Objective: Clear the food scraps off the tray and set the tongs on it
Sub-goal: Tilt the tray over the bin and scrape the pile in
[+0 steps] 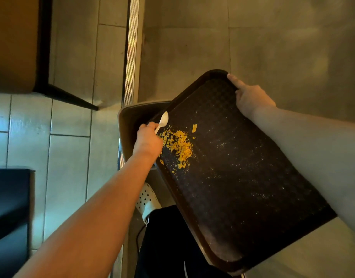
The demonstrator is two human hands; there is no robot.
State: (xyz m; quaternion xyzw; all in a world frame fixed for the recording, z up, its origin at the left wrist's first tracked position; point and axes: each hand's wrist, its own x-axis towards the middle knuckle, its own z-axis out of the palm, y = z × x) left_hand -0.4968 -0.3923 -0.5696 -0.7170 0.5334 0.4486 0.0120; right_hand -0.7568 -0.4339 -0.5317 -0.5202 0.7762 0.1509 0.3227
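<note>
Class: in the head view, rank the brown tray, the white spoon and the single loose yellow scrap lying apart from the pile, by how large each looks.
1. Brown tray, by far the largest.
2. White spoon, partly hidden in the left hand.
3. Loose yellow scrap, smallest.

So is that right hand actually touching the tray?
Touching. The head view shows the right hand gripping the tray's far rim, forefinger lying along the edge.

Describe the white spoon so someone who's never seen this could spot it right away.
Find the big dark tray that the right hand holds by its far rim. At the tray's left edge lies a heap of yellow scraps; the left hand grips the spoon just above it. It is the only white thing on the tray.
</note>
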